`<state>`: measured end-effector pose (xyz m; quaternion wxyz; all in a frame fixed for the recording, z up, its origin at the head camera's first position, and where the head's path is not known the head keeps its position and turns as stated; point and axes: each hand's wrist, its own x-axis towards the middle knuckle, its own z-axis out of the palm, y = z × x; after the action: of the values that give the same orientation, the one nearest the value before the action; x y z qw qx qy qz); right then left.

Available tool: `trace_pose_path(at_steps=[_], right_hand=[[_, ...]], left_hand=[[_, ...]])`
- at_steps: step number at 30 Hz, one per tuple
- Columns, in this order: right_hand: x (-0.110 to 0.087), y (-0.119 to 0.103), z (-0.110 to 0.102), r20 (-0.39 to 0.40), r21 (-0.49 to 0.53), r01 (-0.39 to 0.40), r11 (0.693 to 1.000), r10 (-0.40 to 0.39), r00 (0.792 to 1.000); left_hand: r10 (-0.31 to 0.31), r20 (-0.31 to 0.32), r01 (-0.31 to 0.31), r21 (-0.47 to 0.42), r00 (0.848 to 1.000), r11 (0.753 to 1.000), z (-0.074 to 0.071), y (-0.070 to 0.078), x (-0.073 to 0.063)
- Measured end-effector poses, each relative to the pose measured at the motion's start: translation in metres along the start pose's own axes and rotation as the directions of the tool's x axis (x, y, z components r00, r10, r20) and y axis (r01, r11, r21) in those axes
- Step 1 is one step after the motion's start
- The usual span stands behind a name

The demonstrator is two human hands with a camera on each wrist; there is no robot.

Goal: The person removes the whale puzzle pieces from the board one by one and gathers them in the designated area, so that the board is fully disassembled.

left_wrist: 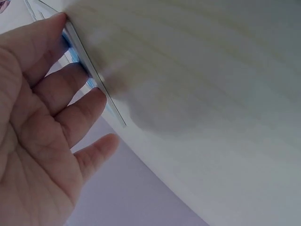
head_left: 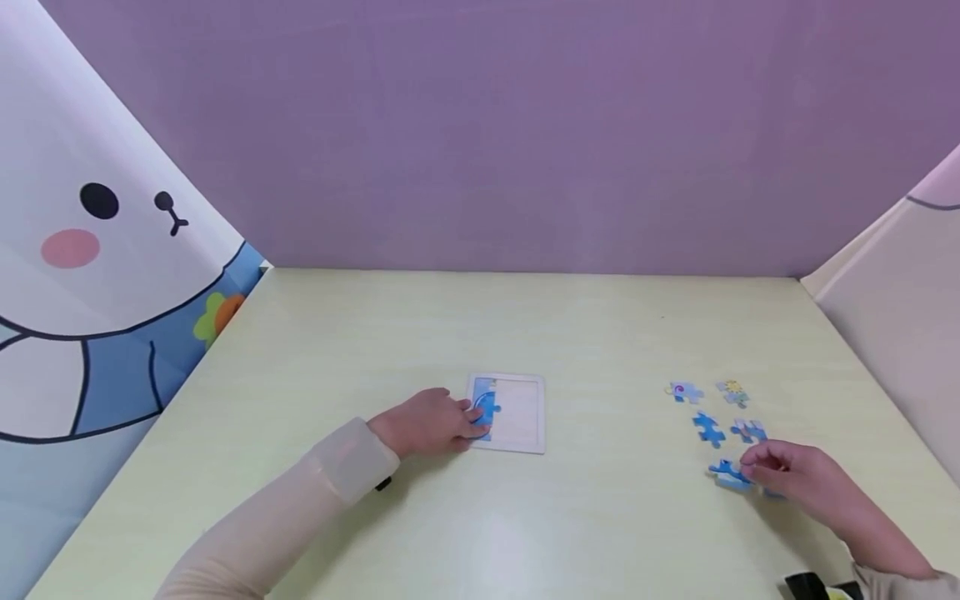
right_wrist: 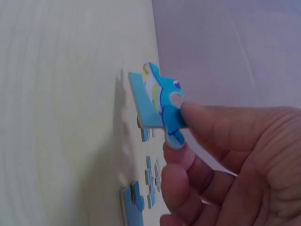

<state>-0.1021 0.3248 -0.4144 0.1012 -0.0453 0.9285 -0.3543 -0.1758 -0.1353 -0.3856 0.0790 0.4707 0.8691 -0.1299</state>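
A small square puzzle frame [head_left: 519, 414] with a white rim lies mid-table, its left side covered by blue puzzle pieces [head_left: 487, 406]. My left hand [head_left: 432, 422] rests on that left edge, fingertips over the rim and the blue pieces; the left wrist view shows the fingers along the frame's edge. Over at the right, my right hand [head_left: 799, 477] pinches a blue puzzle piece [right_wrist: 164, 103] between thumb and fingers. In the right wrist view this piece is tilted up off the table and shows a straight light-blue edge and part of a printed figure.
Several loose puzzle pieces lie on the right of the table: a pale one with a pink swirl [head_left: 686, 392], a yellow-patterned one [head_left: 732, 392], a blue one [head_left: 708, 428] and a blue-and-pink one [head_left: 748, 430]. Another piece [head_left: 773, 494] is partly hidden under the right hand. A purple wall [head_left: 525, 142] stands behind.
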Motion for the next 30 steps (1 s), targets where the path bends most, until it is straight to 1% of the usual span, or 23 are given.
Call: trace_pose_path(at_steps=[5, 9, 11, 15, 18, 23, 26, 30], right_hand=[[0.006, 0.001, 0.001, 0.022, -0.008, -0.015, 1.000, 0.015, 1.000], [0.010, 0.002, 0.001, 0.043, -0.031, -0.035, 0.999, 0.036, 0.998], [0.011, 0.003, 0.001, 0.049, -0.050, -0.053, 0.997, 0.056, 0.997], [0.013, 0.004, 0.000, 0.062, -0.092, -0.075, 0.993, 0.081, 0.995], [0.016, 0.005, -0.001, 0.076, -0.125, -0.083, 0.989, 0.093, 0.993], [0.022, 0.001, -0.002, 0.098, -0.177, -0.058, 0.983, 0.076, 0.992], [0.025, -0.001, -0.003, 0.117, -0.196, -0.033, 0.980, 0.056, 0.991], [0.028, -0.004, -0.004, 0.140, -0.195, -0.029, 0.980, 0.057, 0.989]], left_hand=[[-0.002, 0.003, 0.002, -0.013, 1.000, 1.000, 0.001, -0.002, 0.000], [0.025, -0.018, -0.025, 0.010, 1.000, 1.000, 0.004, -0.003, -0.001], [0.035, -0.025, -0.034, 0.008, 0.999, 0.999, 0.006, -0.004, -0.001], [0.028, -0.009, -0.028, -0.043, 1.000, 0.999, 0.007, -0.003, 0.001], [0.011, 0.018, -0.009, -0.091, 1.000, 0.996, 0.007, -0.002, 0.002], [-0.023, 0.048, 0.029, -0.128, 0.999, 0.991, 0.006, -0.001, 0.002], [-0.032, 0.044, 0.037, -0.123, 0.999, 0.992, 0.003, -0.002, 0.002], [-0.035, 0.035, 0.039, -0.111, 0.999, 0.993, 0.000, -0.003, 0.003]])
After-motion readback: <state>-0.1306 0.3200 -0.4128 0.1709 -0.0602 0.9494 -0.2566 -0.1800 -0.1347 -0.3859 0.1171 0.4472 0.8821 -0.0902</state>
